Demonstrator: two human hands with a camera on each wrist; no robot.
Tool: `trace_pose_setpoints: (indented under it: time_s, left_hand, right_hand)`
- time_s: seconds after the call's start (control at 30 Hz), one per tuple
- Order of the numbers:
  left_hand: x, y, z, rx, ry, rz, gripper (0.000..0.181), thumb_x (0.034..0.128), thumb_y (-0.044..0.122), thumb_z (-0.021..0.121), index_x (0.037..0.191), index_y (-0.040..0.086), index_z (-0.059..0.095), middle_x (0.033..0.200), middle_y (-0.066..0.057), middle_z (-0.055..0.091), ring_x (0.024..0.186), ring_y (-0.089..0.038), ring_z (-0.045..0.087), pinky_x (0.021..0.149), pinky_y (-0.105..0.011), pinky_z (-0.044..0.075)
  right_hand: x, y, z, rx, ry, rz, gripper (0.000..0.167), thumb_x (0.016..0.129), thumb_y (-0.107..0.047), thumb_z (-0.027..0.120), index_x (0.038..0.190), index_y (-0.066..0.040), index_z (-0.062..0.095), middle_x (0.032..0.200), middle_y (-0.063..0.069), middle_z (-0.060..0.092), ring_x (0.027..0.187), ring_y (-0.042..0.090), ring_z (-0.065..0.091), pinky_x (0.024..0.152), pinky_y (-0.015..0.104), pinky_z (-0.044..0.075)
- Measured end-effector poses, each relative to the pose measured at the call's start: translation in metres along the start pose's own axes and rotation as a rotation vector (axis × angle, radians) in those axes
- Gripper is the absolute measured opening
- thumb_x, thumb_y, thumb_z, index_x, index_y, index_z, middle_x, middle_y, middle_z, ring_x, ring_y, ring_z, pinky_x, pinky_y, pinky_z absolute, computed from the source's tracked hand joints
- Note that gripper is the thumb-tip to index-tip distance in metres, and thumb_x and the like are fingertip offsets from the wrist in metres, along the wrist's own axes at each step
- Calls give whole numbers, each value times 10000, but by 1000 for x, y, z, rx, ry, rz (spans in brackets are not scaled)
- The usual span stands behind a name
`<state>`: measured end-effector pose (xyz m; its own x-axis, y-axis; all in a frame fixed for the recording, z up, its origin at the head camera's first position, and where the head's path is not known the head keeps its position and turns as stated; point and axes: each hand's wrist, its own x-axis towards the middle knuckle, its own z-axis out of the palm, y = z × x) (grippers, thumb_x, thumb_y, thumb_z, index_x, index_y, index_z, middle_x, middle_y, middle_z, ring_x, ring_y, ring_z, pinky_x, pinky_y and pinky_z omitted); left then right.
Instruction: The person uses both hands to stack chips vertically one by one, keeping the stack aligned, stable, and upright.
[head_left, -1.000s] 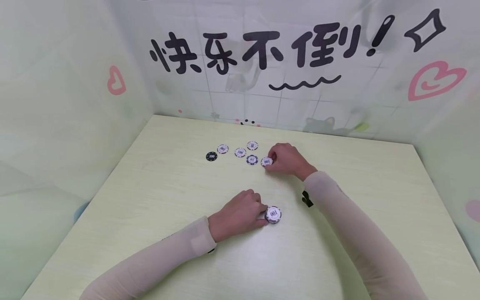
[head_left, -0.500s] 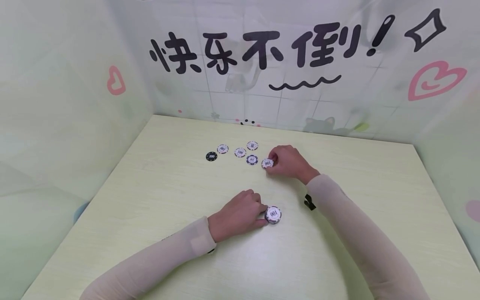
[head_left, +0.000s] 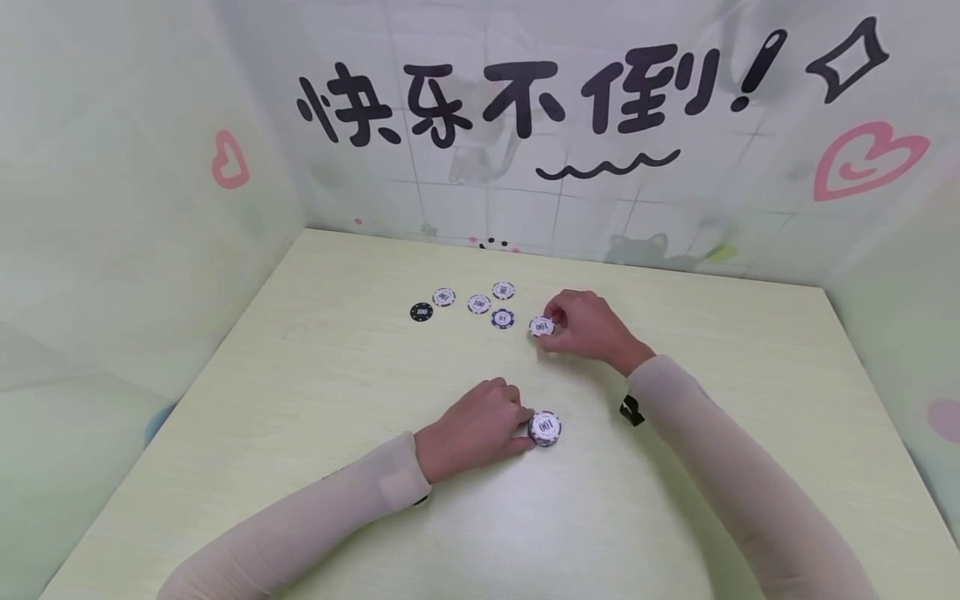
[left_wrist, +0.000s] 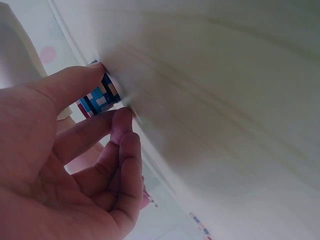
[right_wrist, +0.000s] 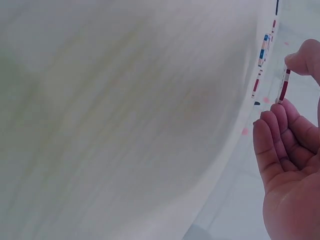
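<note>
Currently, right hand pinching white chip, left hand gripping chip stack — five loose chips toward far edge of tabletop.

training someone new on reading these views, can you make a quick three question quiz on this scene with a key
1. True or false: the right hand pinches a white-faced chip.
2. Besides that one and the stack at the left hand, how many loose chips lie on the table?
3. In the head view, which of those is farthest left?

Key: 1. True. 2. Five. 3. The black chip.
</note>
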<state>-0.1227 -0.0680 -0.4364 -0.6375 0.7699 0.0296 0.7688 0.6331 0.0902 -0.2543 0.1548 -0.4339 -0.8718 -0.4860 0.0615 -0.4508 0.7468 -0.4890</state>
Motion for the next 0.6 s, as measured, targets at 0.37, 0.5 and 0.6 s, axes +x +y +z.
trace_pose_setpoints:
  time_s: [0.37, 0.5, 0.6]
  left_hand:
    - [0, -1, 1, 7, 6, 0, 323, 983, 408, 847, 1098, 107, 869, 907, -28, 763, 812, -180, 632, 805, -319, 517]
    - [0, -1, 2, 5, 19, 4, 313, 979, 405, 851, 1084, 110, 870, 886, -21, 756, 795, -179, 625, 790, -321, 513]
    - [0, 0, 1, 0, 26, 5, 305, 977, 400, 855, 1077, 112, 871, 878, -19, 753, 787, -178, 621, 783, -322, 512]
  right_hand:
    - [-19, 0, -5, 4, 11, -21, 327, 871, -263, 834, 1081, -24, 761, 952, 43, 687, 869, 223, 614, 806, 383, 528]
    - [-27, 0, -5, 0, 15, -32, 315, 865, -267, 842, 1066, -38, 762, 933, 28, 673, 851, 214, 600, 783, 371, 518]
    - [-32, -1, -6, -1, 20, -52, 299, 862, -254, 841, 1059, -42, 764, 927, 21, 672, 847, 207, 602, 782, 372, 523]
